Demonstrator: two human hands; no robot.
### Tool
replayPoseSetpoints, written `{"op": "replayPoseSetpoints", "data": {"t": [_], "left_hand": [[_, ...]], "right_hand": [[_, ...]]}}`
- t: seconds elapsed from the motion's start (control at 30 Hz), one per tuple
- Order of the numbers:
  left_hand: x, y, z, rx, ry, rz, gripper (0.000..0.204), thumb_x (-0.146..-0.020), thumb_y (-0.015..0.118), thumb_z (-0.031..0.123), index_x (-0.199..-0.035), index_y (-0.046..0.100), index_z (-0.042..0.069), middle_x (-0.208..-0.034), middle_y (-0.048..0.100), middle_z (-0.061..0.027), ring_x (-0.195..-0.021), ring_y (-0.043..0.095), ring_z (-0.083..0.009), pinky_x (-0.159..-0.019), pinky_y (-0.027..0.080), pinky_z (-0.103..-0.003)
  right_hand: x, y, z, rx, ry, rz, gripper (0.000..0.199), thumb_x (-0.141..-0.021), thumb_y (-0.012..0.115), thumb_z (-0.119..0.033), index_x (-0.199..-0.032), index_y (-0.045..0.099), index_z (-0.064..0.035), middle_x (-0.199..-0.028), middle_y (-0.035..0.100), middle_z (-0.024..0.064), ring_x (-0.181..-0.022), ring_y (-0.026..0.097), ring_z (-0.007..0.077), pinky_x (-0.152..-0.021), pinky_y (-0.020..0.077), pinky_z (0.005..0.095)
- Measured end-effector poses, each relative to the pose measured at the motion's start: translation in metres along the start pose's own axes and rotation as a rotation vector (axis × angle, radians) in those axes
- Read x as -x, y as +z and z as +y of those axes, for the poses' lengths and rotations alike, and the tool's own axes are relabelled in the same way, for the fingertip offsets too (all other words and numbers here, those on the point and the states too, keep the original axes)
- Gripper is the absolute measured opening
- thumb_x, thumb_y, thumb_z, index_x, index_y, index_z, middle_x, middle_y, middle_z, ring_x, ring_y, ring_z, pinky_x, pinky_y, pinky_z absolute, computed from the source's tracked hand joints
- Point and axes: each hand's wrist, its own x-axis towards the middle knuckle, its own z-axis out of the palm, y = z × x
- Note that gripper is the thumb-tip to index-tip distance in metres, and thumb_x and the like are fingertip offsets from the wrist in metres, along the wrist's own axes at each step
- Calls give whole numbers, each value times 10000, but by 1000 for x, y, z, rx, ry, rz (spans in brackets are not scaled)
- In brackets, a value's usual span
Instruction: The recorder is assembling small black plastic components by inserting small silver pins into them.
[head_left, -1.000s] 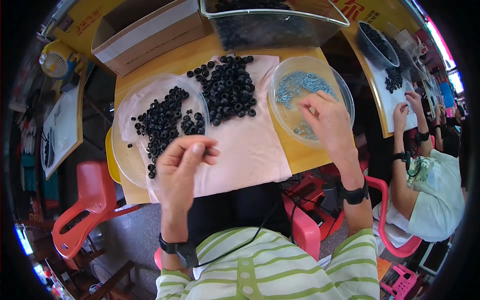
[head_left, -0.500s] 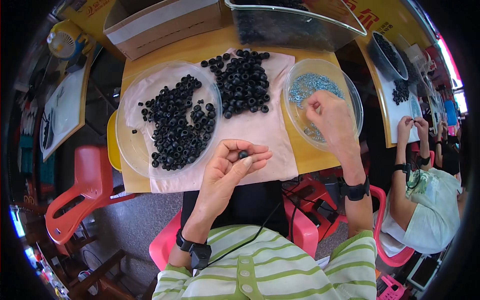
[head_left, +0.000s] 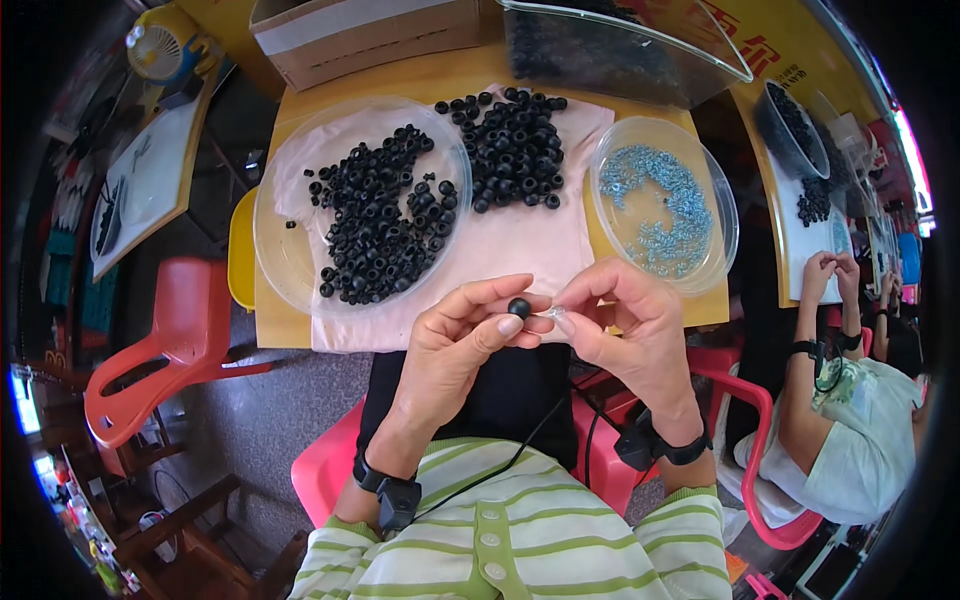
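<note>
Head view: a single round matte-black bead [head_left: 519, 308] is held between thumb and fingers of the left hand [head_left: 462, 335], above the near edge of a pale pink cloth [head_left: 530, 245]. A tiny pale, shiny piece [head_left: 557, 312] is pinched by thumb and index finger of the right hand [head_left: 632, 318], just beside the bead; contact can't be confirmed, probably clear or silvery, too small to tell. Loose black beads [head_left: 516, 150] are heaped on the cloth. Smaller black ring-shaped beads [head_left: 375, 220] are spread in a clear round plastic tray [head_left: 283, 245], left. Small bluish pieces [head_left: 688, 205] are contained in a clear round plastic dish [head_left: 612, 222], right.
</note>
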Motion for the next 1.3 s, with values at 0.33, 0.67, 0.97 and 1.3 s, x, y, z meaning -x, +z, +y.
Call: {"op": "replayPoseSetpoints", "data": {"t": [0.33, 0.67, 0.97, 1.3], "left_hand": [[9, 4, 5, 105, 10, -40, 236, -978, 533, 90, -1191, 498, -5, -1094, 651, -186, -1008, 671, -251, -870, 560, -321], [9, 4, 1, 23, -10, -56, 216, -965, 554, 79, -1156, 507, -9, -1077, 660, -164, -977, 674, -224, -863, 559, -323], [4, 0, -1, 128, -24, -58, 174, -938, 600, 64, -1097, 574, -3, -1027, 662, -125, -907, 666, -176, -817, 552, -292], [1, -10, 0, 292, -81, -76, 186, -925, 615, 46, -1103, 592, -2, -1002, 662, -115, -865, 656, -155, -785, 541, -269]], "right_hand": [[2, 7, 5, 33, -116, 2, 85, -836, 686, -27, -918, 662, -25, -907, 604, 17, -734, 530, 49, -612, 419, 185], [0, 12, 9, 56, -159, 26, 79, -835, 714, -60, -907, 686, -46, -882, 606, 7, -694, 503, 41, -571, 385, 184], [-2, 12, 7, 126, -198, 24, 111, -810, 724, -33, -913, 697, -64, -866, 600, 4, -605, 448, 25, -516, 347, 178], [-12, 17, 3, 269, -245, 3, 167, -788, 731, 1, -938, 707, -69, -859, 607, 35, -638, 513, 56, -518, 397, 198]]}}
